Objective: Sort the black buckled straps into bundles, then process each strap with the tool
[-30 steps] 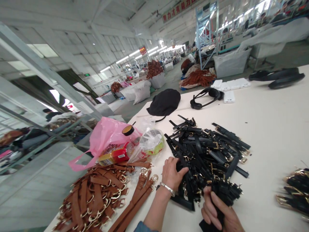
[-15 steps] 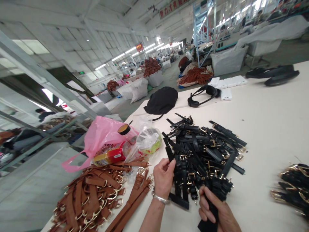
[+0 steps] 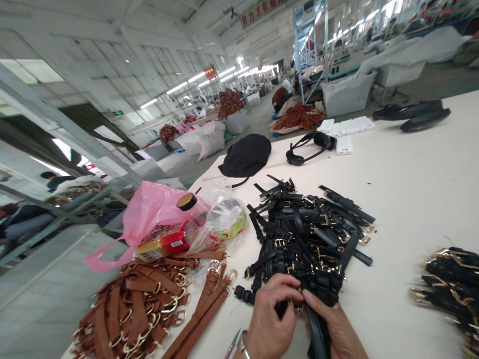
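A heap of black straps with gold buckles [image 3: 299, 224] lies in front of me on the white table. At its near edge my right hand [image 3: 333, 319] is closed round a bundle of black straps [image 3: 316, 324]. My left hand [image 3: 275, 309], a bracelet on its wrist, has its fingers bent and pinched against the bundle beside my right fingertips. A dark bit shows between its thumb and fingers, too hidden to name. Close to my left wrist lies a small pointed metal tool [image 3: 234, 343], partly covered.
Brown straps with rings [image 3: 138, 309] are piled at the left, below a pink bag [image 3: 153, 204] and a jar. Another black strap pile [image 3: 452, 289] lies right. Farther back are a black cap [image 3: 247, 155], a headset [image 3: 309, 147] and white boxes [image 3: 352, 127].
My left hand has left the heap's left side and moved right and down to the bundle in my right hand. The pointed tool has come into view, and the camera view has shifted slightly.
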`<action>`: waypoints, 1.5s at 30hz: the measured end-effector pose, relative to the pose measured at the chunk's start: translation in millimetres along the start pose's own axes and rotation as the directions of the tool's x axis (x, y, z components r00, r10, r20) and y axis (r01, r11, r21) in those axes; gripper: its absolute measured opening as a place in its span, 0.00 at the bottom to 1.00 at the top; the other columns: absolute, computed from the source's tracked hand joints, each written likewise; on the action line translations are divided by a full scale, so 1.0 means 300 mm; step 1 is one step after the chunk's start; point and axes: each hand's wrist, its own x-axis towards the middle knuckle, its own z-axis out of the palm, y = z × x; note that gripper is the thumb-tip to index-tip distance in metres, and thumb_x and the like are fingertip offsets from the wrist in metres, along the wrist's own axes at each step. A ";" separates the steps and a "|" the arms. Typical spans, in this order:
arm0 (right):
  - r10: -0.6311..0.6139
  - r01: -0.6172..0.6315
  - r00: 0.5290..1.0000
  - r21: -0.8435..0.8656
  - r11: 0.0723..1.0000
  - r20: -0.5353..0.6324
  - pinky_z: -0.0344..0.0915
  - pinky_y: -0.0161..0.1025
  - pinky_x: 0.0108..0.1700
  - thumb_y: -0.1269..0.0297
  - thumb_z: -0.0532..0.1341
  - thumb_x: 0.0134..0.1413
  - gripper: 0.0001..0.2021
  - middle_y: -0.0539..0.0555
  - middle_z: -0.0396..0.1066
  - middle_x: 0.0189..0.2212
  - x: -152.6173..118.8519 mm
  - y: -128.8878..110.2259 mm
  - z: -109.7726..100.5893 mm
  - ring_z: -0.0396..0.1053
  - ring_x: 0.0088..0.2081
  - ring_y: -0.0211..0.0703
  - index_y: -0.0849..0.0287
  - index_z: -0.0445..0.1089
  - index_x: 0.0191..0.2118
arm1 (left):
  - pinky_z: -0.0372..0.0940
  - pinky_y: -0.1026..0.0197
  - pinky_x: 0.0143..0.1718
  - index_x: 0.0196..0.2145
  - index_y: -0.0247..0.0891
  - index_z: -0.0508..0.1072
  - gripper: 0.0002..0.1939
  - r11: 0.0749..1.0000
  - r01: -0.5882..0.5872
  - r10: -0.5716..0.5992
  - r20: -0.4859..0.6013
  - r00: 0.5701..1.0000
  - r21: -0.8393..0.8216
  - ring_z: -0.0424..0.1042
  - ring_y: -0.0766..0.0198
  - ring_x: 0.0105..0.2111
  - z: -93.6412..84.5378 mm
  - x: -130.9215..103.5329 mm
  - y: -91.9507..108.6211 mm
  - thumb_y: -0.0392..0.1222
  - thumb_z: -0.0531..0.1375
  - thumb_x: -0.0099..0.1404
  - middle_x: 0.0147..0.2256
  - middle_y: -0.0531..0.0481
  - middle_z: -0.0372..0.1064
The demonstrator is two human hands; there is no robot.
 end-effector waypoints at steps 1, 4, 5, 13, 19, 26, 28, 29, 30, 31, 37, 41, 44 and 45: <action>-0.005 0.005 1.000 -0.008 1.000 -0.014 0.57 0.29 0.19 0.57 0.71 0.35 0.16 0.50 0.70 0.20 -0.004 -0.004 0.002 0.62 0.19 0.33 0.63 0.72 0.29 | 0.64 0.62 0.35 0.28 0.40 0.72 0.12 0.997 0.063 -0.061 -0.030 0.998 0.047 0.69 0.63 0.34 -0.006 0.017 -0.013 0.30 0.51 0.56 0.34 0.48 0.70; 0.014 -0.014 0.999 0.011 1.000 -0.050 0.64 0.30 0.26 0.60 0.72 0.34 0.15 0.52 0.73 0.24 -0.016 -0.015 0.007 0.67 0.25 0.36 0.64 0.73 0.29 | 0.62 0.61 0.33 0.37 0.40 0.70 0.09 0.923 0.228 -0.181 -0.172 0.968 0.310 0.69 0.61 0.32 -0.004 0.073 -0.056 0.38 0.56 0.57 0.32 0.50 0.68; 0.019 -0.017 0.998 0.032 0.999 -0.063 0.65 0.31 0.27 0.60 0.72 0.33 0.15 0.52 0.73 0.24 -0.019 -0.018 0.008 0.68 0.25 0.37 0.64 0.74 0.29 | 0.61 0.60 0.34 0.41 0.40 0.68 0.14 0.887 0.247 -0.189 -0.180 0.965 0.389 0.69 0.60 0.33 0.003 0.090 -0.070 0.39 0.59 0.55 0.33 0.50 0.68; 0.057 -0.053 0.997 0.075 0.996 -0.052 0.69 0.38 0.30 0.61 0.74 0.30 0.22 0.55 0.75 0.28 -0.021 -0.032 0.024 0.71 0.28 0.44 0.63 0.73 0.35 | 0.57 0.64 0.27 0.43 0.40 0.63 0.20 0.880 0.368 -0.316 -0.208 0.926 0.299 0.64 0.66 0.23 0.003 0.113 -0.070 0.32 0.57 0.50 0.21 0.60 0.60; 0.021 -0.017 0.999 0.129 0.992 -0.030 0.69 0.41 0.32 0.55 0.72 0.33 0.23 0.53 0.74 0.29 -0.035 -0.043 0.044 0.72 0.30 0.46 0.60 0.72 0.38 | 0.62 0.64 0.28 0.45 0.42 0.65 0.21 0.964 0.262 -0.261 -0.033 0.965 0.044 0.66 0.65 0.28 0.073 -0.018 0.014 0.32 0.55 0.51 0.32 0.52 0.66; 0.048 -0.051 0.998 0.072 0.996 0.044 0.66 0.36 0.28 0.59 0.73 0.32 0.19 0.52 0.73 0.31 -0.037 -0.031 0.026 0.68 0.26 0.39 0.59 0.71 0.34 | 0.63 0.64 0.31 0.37 0.42 0.71 0.11 0.974 0.151 -0.177 0.155 0.972 0.169 0.69 0.64 0.30 0.053 -0.047 0.016 0.35 0.53 0.57 0.34 0.49 0.69; 0.030 -0.032 0.998 0.035 0.999 0.049 0.63 0.33 0.24 0.59 0.72 0.35 0.18 0.49 0.69 0.25 -0.036 -0.027 0.025 0.63 0.22 0.34 0.60 0.70 0.34 | 0.62 0.63 0.31 0.34 0.41 0.71 0.11 0.905 0.251 -0.261 -0.016 0.965 0.343 0.70 0.63 0.29 -0.033 -0.037 -0.023 0.37 0.49 0.62 0.31 0.49 0.70; 0.018 -0.019 0.999 0.030 0.999 0.043 0.61 0.31 0.22 0.59 0.72 0.35 0.18 0.47 0.67 0.22 -0.036 -0.026 0.026 0.60 0.20 0.31 0.60 0.69 0.33 | 0.61 0.61 0.33 0.34 0.40 0.70 0.10 0.829 0.311 -0.294 -0.110 0.949 0.465 0.70 0.60 0.31 -0.078 -0.039 -0.052 0.38 0.50 0.62 0.32 0.48 0.70; 0.007 -0.008 0.999 0.035 0.999 0.042 0.58 0.30 0.21 0.60 0.72 0.36 0.18 0.45 0.63 0.19 -0.037 -0.026 0.027 0.58 0.19 0.30 0.60 0.69 0.33 | 0.61 0.58 0.35 0.38 0.39 0.70 0.10 0.741 0.369 -0.345 -0.154 0.926 0.561 0.71 0.57 0.33 -0.118 -0.048 -0.086 0.41 0.51 0.62 0.33 0.46 0.71; -0.001 -0.001 0.999 0.046 0.999 0.051 0.56 0.29 0.20 0.60 0.72 0.36 0.18 0.44 0.61 0.18 -0.038 -0.026 0.027 0.55 0.18 0.28 0.60 0.68 0.33 | 0.61 0.56 0.35 0.43 0.37 0.68 0.14 0.660 0.409 -0.403 -0.162 0.901 0.631 0.71 0.53 0.35 -0.151 -0.062 -0.123 0.42 0.53 0.61 0.35 0.43 0.72; -0.012 0.008 0.992 0.030 1.000 0.127 0.50 0.28 0.19 0.58 0.71 0.38 0.17 0.42 0.55 0.16 -0.038 -0.022 0.020 0.49 0.16 0.26 0.62 0.67 0.32 | 0.61 0.56 0.35 0.54 0.35 0.60 0.27 0.595 0.519 -0.512 -0.209 0.834 0.614 0.71 0.55 0.31 -0.196 -0.160 -0.268 0.40 0.56 0.57 0.26 0.50 0.69; -0.021 0.016 0.994 0.043 0.999 0.108 0.50 0.29 0.19 0.59 0.71 0.39 0.16 0.42 0.55 0.16 -0.034 -0.021 0.019 0.50 0.16 0.26 0.61 0.65 0.30 | 0.62 0.63 0.26 0.53 0.37 0.59 0.26 0.808 0.565 -0.502 -0.304 0.809 0.169 0.67 0.64 0.23 -0.187 -0.135 -0.249 0.40 0.56 0.56 0.25 0.56 0.63; -0.037 0.032 0.995 0.050 0.998 0.093 0.50 0.29 0.19 0.58 0.70 0.39 0.17 0.42 0.55 0.16 -0.032 -0.019 0.020 0.49 0.16 0.26 0.61 0.65 0.30 | 0.61 0.67 0.18 0.54 0.42 0.57 0.29 0.814 0.512 -0.576 -0.276 0.769 -0.273 0.67 0.69 0.21 -0.185 -0.087 -0.229 0.47 0.59 0.55 0.34 0.52 0.65; -0.043 0.038 0.995 0.052 0.998 0.088 0.50 0.28 0.19 0.58 0.70 0.39 0.17 0.42 0.55 0.16 -0.031 -0.018 0.020 0.49 0.16 0.26 0.61 0.65 0.31 | 0.63 0.67 0.18 0.53 0.41 0.59 0.28 0.796 0.491 -0.587 -0.253 0.769 -0.353 0.68 0.69 0.22 -0.183 -0.071 -0.228 0.48 0.59 0.55 0.37 0.50 0.65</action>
